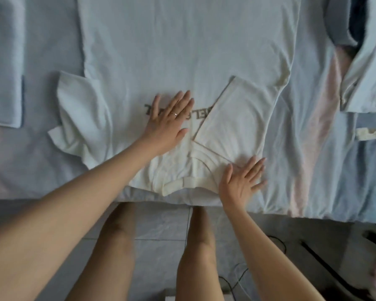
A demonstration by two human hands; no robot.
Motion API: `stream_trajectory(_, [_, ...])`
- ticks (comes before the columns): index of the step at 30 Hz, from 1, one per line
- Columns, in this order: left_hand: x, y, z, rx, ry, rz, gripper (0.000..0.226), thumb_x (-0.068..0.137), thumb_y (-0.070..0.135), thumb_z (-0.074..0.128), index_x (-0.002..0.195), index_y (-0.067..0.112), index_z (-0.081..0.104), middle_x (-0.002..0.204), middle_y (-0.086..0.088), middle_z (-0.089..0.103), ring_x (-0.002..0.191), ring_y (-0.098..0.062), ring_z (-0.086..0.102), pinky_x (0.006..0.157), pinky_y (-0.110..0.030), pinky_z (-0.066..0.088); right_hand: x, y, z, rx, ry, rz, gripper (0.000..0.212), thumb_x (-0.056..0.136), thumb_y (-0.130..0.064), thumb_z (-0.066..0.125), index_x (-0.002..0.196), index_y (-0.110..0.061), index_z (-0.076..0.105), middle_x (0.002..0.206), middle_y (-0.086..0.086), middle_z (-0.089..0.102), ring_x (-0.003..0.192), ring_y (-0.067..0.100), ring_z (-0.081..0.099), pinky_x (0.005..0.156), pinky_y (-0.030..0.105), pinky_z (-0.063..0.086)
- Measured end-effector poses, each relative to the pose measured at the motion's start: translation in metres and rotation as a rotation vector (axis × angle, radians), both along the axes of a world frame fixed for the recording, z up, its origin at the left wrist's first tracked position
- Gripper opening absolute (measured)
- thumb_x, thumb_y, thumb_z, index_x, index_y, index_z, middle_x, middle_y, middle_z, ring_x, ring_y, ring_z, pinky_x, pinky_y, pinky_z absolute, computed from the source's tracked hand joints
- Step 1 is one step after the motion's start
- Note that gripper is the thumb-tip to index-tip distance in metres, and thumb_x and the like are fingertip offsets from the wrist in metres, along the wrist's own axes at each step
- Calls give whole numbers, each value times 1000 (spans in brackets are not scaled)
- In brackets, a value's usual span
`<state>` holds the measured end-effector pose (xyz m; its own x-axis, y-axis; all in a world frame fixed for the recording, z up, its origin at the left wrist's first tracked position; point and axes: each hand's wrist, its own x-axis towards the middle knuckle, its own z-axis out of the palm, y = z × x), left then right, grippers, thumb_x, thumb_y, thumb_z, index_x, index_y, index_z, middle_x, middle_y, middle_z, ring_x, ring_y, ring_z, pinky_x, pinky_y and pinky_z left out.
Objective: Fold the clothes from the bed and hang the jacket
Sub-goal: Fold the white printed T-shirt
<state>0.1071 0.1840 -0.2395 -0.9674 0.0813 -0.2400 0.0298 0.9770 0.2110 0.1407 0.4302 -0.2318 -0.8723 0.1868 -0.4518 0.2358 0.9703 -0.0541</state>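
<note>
Bed (313, 127), head view: white T-shirt (182, 51) lies flat at centre, collar toward 6 o'clock. Left hand (169, 120) and right hand (241, 181) press it, fingers straight, gripping nothing. Risk: bunched sleeve (80, 114) at 9 o'clock likely folds in creased.

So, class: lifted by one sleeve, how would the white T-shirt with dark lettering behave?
Probably floppy: the white T-shirt wrinkles under the flat left hand and right hand, and its folded sleeve lies limp. Likely light: it looks thin. Pushed, it may bunch rather than slide on the pale bed sheet.
</note>
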Motion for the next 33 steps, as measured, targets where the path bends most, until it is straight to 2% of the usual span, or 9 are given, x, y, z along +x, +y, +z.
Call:
stream_trajectory(3, [48, -74, 19, 91, 59, 387, 67, 83, 23, 44, 147, 11, 28, 156, -13, 22, 142, -30, 24, 112, -52, 11, 16, -59, 6, -189, 128, 193, 65, 93, -38, 26, 150, -10, 11, 159, 14, 6, 147, 24, 2, 119, 38, -10])
stream_trajectory(7, [106, -167, 25, 273, -20, 869, 66, 87, 9, 53, 147, 1, 26, 150, -23, 28, 135, -40, 29, 111, -45, 23, 32, -162, 3, -370, 198, 341, 53, 92, -25, 44, 140, -15, 24, 147, 15, 30, 138, 26, 22, 115, 37, 8])
stream_trajectory(13, [127, -210, 7, 795, -260, 1170, 88, 50, 48, 80, 121, 10, 45, 119, -12, 60, 107, -26, 59, 92, -39, 49, 41, -269, 11, -655, 140, 165, 53, 85, 0, 43, 137, -9, 38, 122, 9, 48, 105, 20, 54, 87, 39, 50])
stream_trajectory(19, [143, -213, 24, 1021, -381, 1169, 29, 58, 29, 81, 73, 10, 66, 64, 6, 63, 62, -5, 57, 57, -24, 41, 41, -301, 18, -786, -243, 41, 55, 92, -7, 42, 143, -26, 34, 107, -6, 56, 81, 7, 56, 63, 4, 40])
stream_trajectory(22, [160, -212, 46, 1233, -213, 1323, 29, 58, 20, 67, 86, 18, 69, 80, 3, 67, 68, -4, 63, 63, -19, 49, 32, -304, 14, -882, -416, -19, 53, 96, -13, 42, 145, -29, 32, 96, -8, 58, 78, 4, 55, 68, 5, 43])
stream_trajectory(25, [171, -196, 59, 1361, -169, 1450, 40, 63, 14, 70, 102, 11, 68, 86, -1, 72, 79, -13, 68, 71, -25, 51, 20, -305, 7, -946, -518, -63, 54, 97, -19, 43, 148, -32, 27, 79, -6, 60, 83, 11, 57, 93, 27, 44])
stream_trajectory(28, [168, -177, 66, 1414, -41, 1517, 26, 74, 10, 68, 100, 15, 69, 92, -1, 73, 90, -17, 68, 80, -29, 53, 15, -302, 9, -990, -615, -60, 53, 101, -23, 39, 149, -33, 22, 81, -2, 60, 77, 5, 54, 86, 22, 41])
stream_trajectory(31, [148, -157, 82, 1327, 58, 1396, 29, 83, 11, 67, 110, 19, 61, 106, 9, 67, 98, -1, 63, 86, -19, 48, 7, -289, 13, -1201, -714, -286, 45, 103, -36, 25, 145, -27, 35, 99, -1, 65, 86, 9, 54, 88, 25, 37])
stream_trajectory(33, [125, -140, 94, 1363, 30, 1101, 28, 88, 13, 62, 114, 21, 60, 129, 9, 58, 119, -1, 53, 98, -21, 44, -1, -268, 16, -1421, -753, -618, 52, 101, -47, 19, 137, -25, 48, 116, 0, 65, 101, 18, 57, 96, 35, 39])
